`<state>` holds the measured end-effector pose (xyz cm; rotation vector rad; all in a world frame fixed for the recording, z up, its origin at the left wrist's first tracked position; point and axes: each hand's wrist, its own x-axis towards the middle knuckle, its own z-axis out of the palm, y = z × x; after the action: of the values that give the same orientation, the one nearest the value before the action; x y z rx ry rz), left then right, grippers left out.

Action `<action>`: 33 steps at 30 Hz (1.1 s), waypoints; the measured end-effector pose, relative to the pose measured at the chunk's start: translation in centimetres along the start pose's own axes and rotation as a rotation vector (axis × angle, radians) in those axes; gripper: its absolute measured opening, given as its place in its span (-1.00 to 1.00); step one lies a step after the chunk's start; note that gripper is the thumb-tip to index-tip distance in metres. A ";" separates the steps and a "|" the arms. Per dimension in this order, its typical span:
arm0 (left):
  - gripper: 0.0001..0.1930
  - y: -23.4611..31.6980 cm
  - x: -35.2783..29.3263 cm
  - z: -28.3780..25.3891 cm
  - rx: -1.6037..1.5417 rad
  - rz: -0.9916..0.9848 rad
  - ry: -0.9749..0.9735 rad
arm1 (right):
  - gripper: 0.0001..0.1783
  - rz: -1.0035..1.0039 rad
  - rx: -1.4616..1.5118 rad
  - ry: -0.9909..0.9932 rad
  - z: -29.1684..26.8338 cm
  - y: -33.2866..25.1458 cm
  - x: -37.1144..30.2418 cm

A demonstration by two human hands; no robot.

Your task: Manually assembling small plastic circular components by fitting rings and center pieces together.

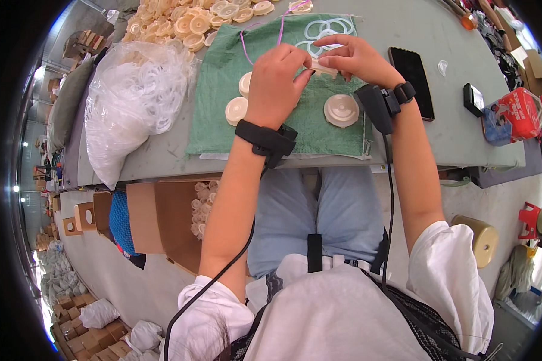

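Over a green woven sheet (214,78), my two hands meet at a cream plastic cap (324,68) that is partly hidden by the fingers. My left hand (277,81) is closed on its left side, with the thumb below. Curled fingers of my right hand (356,59) grip it from the other side. Just beyond them lie several translucent white rings (332,27). A round cream cap (341,111) rests nearer me on the right, and another cap (236,111) lies left of my left wrist, with one more partly behind that hand.
A clear bag of rings (140,90) sits at the left, below a heap of cream caps (190,21). On the right are a black phone (412,81), a small black device (473,99) and a red-and-blue package (512,117). An open carton (174,213) holding cream parts stands under the table edge.
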<state>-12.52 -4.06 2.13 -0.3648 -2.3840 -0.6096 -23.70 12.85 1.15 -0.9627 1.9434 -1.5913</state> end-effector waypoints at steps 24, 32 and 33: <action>-0.84 0.8 -0.4 0.2 -0.110 -0.007 0.048 | -0.52 0.070 0.061 0.022 0.9 -0.4 -0.2; -0.84 0.0 -2.3 -2.9 -0.030 -0.180 0.172 | -0.58 0.058 0.220 0.091 1.7 -1.4 -0.4; -0.85 -0.5 -2.7 -3.8 0.038 -0.217 0.222 | -0.58 0.053 0.208 0.087 1.5 -1.5 -0.3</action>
<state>-8.69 -6.71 2.82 -0.0183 -2.2320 -0.6644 -22.03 11.93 2.25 -0.7642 1.7990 -1.7892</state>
